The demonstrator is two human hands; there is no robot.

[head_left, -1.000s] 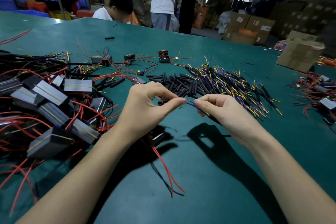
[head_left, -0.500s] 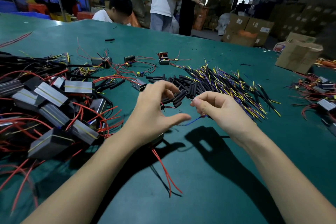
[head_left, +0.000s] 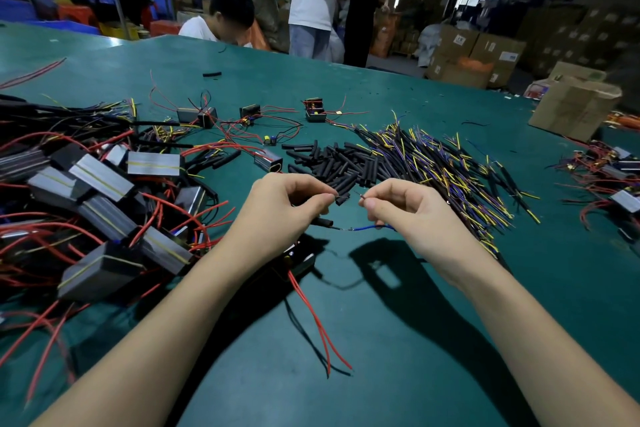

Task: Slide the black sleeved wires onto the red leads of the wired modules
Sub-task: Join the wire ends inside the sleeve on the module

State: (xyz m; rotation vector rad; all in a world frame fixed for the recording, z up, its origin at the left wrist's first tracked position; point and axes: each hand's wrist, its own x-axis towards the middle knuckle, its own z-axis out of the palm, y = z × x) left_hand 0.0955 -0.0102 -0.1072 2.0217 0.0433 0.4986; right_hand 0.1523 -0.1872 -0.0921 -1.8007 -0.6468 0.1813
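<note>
Head view: my left hand [head_left: 277,208] pinches a short black sleeve [head_left: 341,199], and my right hand [head_left: 408,215] pinches a blue sleeved wire [head_left: 369,227] just above the green table [head_left: 450,340]. Thin bared ends could, I judge, miss the sleeve and bend if misaligned.

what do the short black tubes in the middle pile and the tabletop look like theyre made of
Short black tubes: probably matte plastic or rubber sleeving, like heat-shrink; dull surface, hollow-looking cut ends.
Tabletop: seems a smooth green rubber or vinyl mat; soft sheen, crisp shadows, no visible weave. Exact material cannot be told.
</note>
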